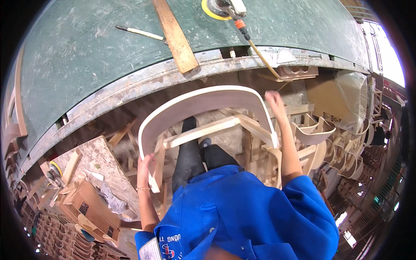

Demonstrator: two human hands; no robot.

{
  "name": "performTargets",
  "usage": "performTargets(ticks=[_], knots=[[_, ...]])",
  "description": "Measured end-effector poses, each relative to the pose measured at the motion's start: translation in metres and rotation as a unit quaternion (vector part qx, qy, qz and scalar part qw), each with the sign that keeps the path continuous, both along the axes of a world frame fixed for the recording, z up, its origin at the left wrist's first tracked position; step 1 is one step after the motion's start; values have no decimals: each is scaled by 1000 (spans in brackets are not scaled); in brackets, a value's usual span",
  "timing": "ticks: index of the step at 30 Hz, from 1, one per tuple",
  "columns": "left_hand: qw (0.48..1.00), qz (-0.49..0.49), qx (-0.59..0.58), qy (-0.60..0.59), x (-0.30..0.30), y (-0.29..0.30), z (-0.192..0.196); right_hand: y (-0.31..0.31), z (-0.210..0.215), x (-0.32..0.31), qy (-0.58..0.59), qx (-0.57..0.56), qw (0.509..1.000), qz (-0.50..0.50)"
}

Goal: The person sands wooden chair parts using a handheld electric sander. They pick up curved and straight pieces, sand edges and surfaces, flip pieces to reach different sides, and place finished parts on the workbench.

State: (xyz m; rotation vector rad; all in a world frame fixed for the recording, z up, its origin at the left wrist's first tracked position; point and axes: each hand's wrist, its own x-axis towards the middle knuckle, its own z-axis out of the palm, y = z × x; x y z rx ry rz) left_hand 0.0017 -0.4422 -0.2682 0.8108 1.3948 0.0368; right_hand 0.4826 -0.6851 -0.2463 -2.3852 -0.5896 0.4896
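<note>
A wooden chair frame (201, 131) with a wide curved backrest (203, 99) is in front of my body, above my legs. The band's outer face is brown and its edge is pale. My left hand (146, 165) is closed around the left end of the curved band, near a leg. On the far right side, my right hand (274, 103) is beside the bend of the band. Its fingers look curled, and whether they touch the wood or hold something small I cannot make out.
A green-topped workbench (104, 65) spans the far side. On it lie a wooden strip (175, 37), a pen-like tool (141, 32) and a round sander (219, 9) with a hose. More curved chair parts (316, 130) stand at right; a cardboard box (86, 208) is at lower left.
</note>
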Motion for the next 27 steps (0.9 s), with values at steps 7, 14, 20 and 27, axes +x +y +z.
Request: performTargets(ticks=[7, 14, 20, 27], knots=[[997, 45, -28, -61, -21, -40, 27, -70, 12, -51, 546, 29, 832, -91], [985, -77, -62, -143, -4, -31, 192, -186, 215, -88, 466, 194, 863, 4], [891, -86, -118, -429, 16, -38, 367, -257, 421, -178, 195, 360, 902, -134], [833, -302, 16, -464, 41, -49, 509, -305, 513, -218, 120, 378, 913, -90]])
